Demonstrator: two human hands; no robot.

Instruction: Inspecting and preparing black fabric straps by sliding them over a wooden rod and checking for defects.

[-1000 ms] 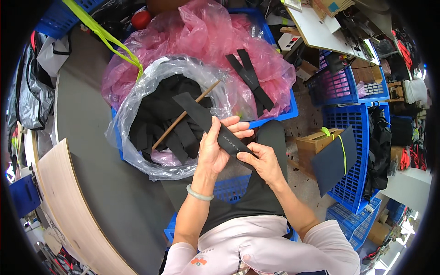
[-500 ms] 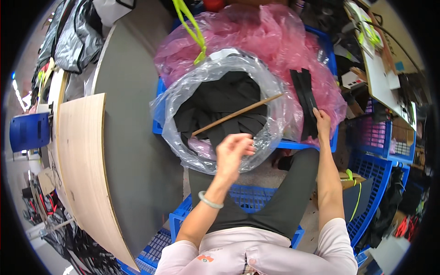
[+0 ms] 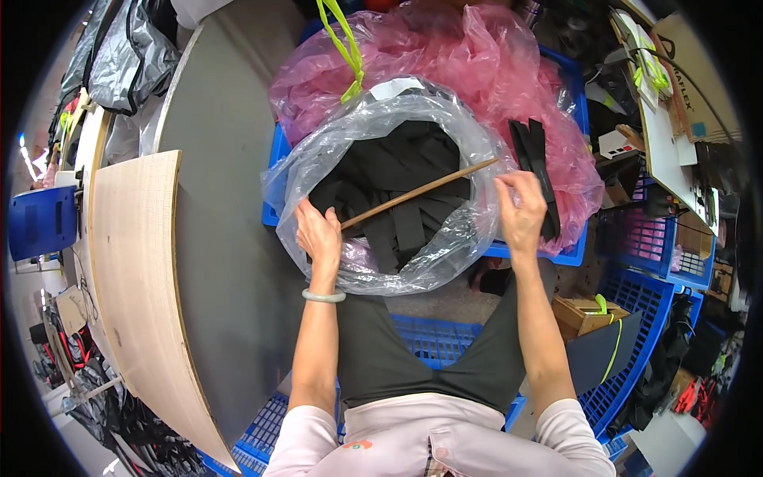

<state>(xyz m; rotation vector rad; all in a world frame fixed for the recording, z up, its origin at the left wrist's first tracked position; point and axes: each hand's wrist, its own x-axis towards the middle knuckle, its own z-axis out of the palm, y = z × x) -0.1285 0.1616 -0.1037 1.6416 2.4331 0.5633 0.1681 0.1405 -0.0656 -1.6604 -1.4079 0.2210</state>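
My left hand (image 3: 319,235) closes around the near end of a long thin wooden stick (image 3: 421,191) that lies across the mouth of a clear plastic bag (image 3: 373,127). The bag is full of black strips (image 3: 401,167). My right hand (image 3: 520,211) rests at the bag's right rim, its fingers on a small stack of black strips (image 3: 535,159) lying on a pink plastic bag (image 3: 469,48). A pale bangle sits on my left wrist.
Both bags sit in a blue crate (image 3: 574,253). A grey table (image 3: 218,199) with a curved wooden board (image 3: 139,278) lies to the left. More blue crates (image 3: 652,318), a cardboard box (image 3: 588,314) and clutter crowd the right. A yellow-green strap (image 3: 346,52) hangs over the pink bag.
My hands came apart. The right hand carried the black strip out to the stack on the pink bag. The left hand reached down to the stick's near end and closed on it.
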